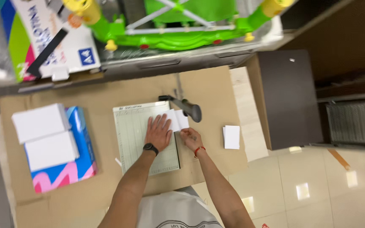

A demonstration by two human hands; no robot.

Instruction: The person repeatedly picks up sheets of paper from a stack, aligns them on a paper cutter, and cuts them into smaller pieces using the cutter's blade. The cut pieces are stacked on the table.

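Cardboard-covered table, your left hand flat, fingers spread, pressing paper on cutter, right hand pinching its near edge, long axis across the blade.

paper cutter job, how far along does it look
Done so far: a small stack of cut white cards lies on the cardboard to the right of the paper cutter. In hand: the left hand presses a white sheet flat on the cutter's grid board, the right hand pinches its edge by the raised blade handle. Left: two thick white paper stacks wait on the blue package.
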